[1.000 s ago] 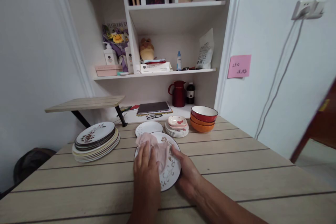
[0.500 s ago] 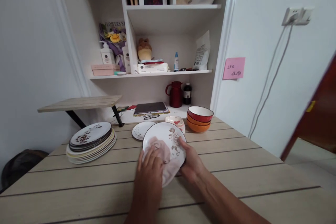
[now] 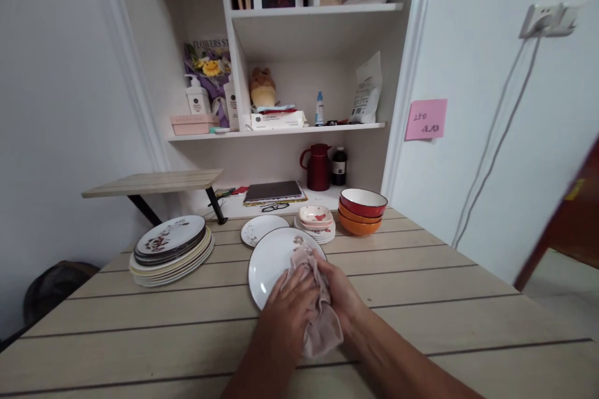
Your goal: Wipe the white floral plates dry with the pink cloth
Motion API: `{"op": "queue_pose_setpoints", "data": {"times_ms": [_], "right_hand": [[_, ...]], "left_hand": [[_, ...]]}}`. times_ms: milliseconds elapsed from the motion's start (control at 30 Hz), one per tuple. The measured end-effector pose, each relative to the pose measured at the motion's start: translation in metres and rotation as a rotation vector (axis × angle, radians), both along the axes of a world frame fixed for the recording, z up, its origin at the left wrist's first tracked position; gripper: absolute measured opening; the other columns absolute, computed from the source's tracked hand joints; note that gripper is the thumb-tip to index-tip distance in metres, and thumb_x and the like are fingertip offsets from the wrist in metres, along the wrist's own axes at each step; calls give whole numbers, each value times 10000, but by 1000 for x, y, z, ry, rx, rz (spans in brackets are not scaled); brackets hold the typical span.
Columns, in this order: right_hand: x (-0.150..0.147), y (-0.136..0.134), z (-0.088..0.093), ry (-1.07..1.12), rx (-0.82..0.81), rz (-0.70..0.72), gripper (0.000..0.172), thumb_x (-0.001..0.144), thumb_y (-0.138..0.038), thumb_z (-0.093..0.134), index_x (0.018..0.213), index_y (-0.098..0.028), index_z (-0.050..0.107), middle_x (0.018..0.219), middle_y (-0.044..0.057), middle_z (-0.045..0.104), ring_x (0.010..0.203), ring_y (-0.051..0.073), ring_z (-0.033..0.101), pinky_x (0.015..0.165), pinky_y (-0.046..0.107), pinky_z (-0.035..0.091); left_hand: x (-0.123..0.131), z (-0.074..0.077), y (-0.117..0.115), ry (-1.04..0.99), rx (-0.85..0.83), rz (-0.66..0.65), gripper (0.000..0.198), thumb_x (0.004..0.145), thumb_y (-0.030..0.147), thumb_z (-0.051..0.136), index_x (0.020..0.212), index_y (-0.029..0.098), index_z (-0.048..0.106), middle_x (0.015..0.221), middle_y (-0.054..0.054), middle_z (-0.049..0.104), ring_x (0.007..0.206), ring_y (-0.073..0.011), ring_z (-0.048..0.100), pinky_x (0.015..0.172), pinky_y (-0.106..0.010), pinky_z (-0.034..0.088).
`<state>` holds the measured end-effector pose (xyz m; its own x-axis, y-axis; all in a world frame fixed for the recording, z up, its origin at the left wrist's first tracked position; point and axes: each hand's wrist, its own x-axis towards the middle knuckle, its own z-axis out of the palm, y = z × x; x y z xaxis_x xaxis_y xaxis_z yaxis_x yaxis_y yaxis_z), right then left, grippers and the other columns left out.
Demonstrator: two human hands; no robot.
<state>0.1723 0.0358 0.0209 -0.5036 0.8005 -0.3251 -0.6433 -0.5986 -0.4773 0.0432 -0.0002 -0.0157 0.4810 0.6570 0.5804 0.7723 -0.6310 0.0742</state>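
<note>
A white plate with a dark rim and brown flowers is tilted above the table in front of me. My right hand grips its right edge, thumb on the upper face and the other fingers hidden behind. A crumpled pink cloth lies over the plate's right side and hangs past its lower edge. My left hand presses the cloth against the plate with its fingers over it. Just behind is a smaller white plate lying flat on the table.
A stack of plates stands at the left near a raised wooden stand. Small dishes on a stack of saucers and stacked bowls sit at the back right. Behind are a laptop, glasses and a red jug.
My left hand and the cloth have moved right across the plate, baring its left side. The plate is tipped flatter and lower. The view has shifted slightly.
</note>
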Motion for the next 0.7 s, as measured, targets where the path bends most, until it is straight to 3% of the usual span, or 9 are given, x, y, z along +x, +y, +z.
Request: {"op": "queue_pose_setpoints", "data": {"times_ms": [67, 167, 367, 533, 700], "right_hand": [[8, 5, 4, 3, 13, -55, 375, 876, -434, 519, 873, -89, 664, 733, 113, 735, 703, 216, 698, 766, 343, 532], [13, 7, 8, 17, 81, -144, 377, 893, -385, 508, 1079, -82, 636, 879, 125, 750, 806, 220, 705, 825, 360, 520], [-9, -7, -1, -4, 111, -23, 439, 891, -356, 522, 1215, -65, 580, 1016, 139, 734, 921, 220, 694, 938, 358, 469], [-15, -8, -13, -24, 32, 1, 369, 869, -340, 557, 1121, -78, 622, 963, 121, 744, 886, 200, 701, 931, 317, 466], [6, 10, -11, -35, 4, 32, 405, 844, -461, 555, 912, -75, 657, 781, 134, 742, 781, 235, 709, 853, 364, 508]], "left_hand": [[-4, 2, 1, 26, 28, -40, 420, 851, 62, 432, 1200, 226, 598, 1314, -52, 597, 1296, -210, 468, 1080, -493, 392], [-12, 2, 4, -17, 130, 81, 414, 867, 45, 387, 1149, 225, 631, 1318, -56, 593, 1317, -220, 442, 1075, -520, 377], [-24, -2, 10, -23, 258, 339, 445, 903, 93, 363, 1313, 165, 519, 1390, -103, 521, 1353, -257, 385, 1081, -525, 346], [-12, 0, 5, 45, 132, 121, 517, 881, 200, 479, 1392, 143, 427, 1434, -119, 466, 1368, -250, 360, 1094, -471, 351], [-7, 7, -1, 90, 29, -18, 374, 883, 142, 468, 1214, 255, 600, 1293, -27, 615, 1274, -190, 492, 1092, -444, 370]]}}
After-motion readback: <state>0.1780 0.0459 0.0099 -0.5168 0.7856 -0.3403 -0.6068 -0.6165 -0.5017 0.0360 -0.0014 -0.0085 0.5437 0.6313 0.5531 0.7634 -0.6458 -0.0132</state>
